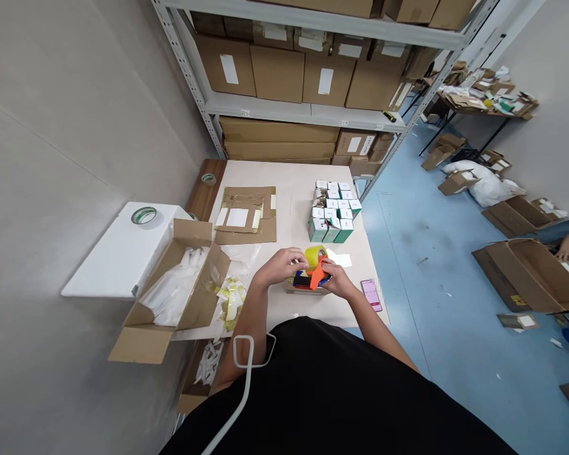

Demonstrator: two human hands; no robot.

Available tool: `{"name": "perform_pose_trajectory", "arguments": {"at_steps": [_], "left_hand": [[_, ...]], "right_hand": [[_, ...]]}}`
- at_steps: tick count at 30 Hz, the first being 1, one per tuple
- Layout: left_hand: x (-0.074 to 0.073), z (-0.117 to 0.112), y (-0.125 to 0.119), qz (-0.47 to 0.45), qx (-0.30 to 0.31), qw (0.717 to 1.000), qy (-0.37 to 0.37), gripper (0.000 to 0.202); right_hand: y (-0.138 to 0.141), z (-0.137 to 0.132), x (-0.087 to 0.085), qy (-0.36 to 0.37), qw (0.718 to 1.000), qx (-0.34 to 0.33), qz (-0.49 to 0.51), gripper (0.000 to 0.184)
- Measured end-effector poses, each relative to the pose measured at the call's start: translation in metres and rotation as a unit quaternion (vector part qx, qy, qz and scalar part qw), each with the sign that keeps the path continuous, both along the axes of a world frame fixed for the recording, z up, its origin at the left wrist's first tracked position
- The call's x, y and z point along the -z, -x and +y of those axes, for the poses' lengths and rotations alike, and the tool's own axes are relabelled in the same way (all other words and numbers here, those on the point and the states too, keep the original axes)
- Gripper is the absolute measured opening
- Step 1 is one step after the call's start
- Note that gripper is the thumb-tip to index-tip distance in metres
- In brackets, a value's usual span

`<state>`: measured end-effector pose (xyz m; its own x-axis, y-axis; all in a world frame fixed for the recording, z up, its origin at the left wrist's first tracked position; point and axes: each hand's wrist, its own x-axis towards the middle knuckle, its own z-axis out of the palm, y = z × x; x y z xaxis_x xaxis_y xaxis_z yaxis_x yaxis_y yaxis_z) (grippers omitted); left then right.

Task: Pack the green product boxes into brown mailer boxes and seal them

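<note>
My right hand (336,278) grips a tape dispenser (318,273) with an orange body and a roll of yellow tape (315,254). Just left of the roll, my left hand (283,264) has its fingers curled into a pinch; whether tape lies between the fingertips is too small to tell. Under both hands, close to the table's front edge, sits a small cardboard box (303,291), partly hidden by the hands and dispenser. Dark, blue and red items show at its top. A white paper slip (344,260) lies behind my right hand.
White-and-green small boxes (332,212) stand grouped farther back. Flattened cardboard (268,234) lies at back left. An open carton (213,268) of white plastic stands left, beside crumpled tape (233,297). A phone (372,295) lies at right. Shelving (279,109) rises behind the table.
</note>
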<state>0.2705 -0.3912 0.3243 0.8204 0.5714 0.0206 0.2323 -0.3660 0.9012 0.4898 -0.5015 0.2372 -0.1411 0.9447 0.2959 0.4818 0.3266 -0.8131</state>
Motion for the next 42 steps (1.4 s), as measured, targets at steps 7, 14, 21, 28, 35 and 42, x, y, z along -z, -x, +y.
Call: {"name": "perform_pose_trajectory", "arguments": {"at_steps": [7, 14, 21, 28, 35, 42], "left_hand": [[0.027, 0.007, -0.005, 0.0, -0.045, 0.998, 0.043, 0.039], [0.034, 0.011, -0.001, -0.028, -0.038, 0.992, 0.117, 0.059], [0.044, 0.005, 0.001, -0.002, -0.075, 0.993, 0.086, 0.035], [0.062, 0.0, 0.0, -0.011, -0.118, 0.99, 0.076, 0.032], [0.066, -0.004, -0.003, 0.012, -0.149, 0.989, -0.013, 0.03], [0.069, -0.002, 0.006, 0.061, -0.196, 0.976, -0.07, 0.027]], "right_hand": [[0.0, -0.01, -0.002, 0.014, 0.999, -0.052, 0.004, 0.014], [0.005, -0.017, 0.006, 0.032, 0.999, -0.04, 0.014, 0.025], [-0.001, -0.025, 0.004, 0.069, 0.997, -0.028, -0.018, 0.035], [0.004, -0.036, 0.004, 0.1, 0.995, -0.011, -0.009, 0.041], [0.008, -0.035, 0.013, 0.132, 0.989, 0.07, -0.002, 0.051], [-0.015, -0.041, 0.033, 0.21, 0.968, 0.129, -0.038, 0.058]]}}
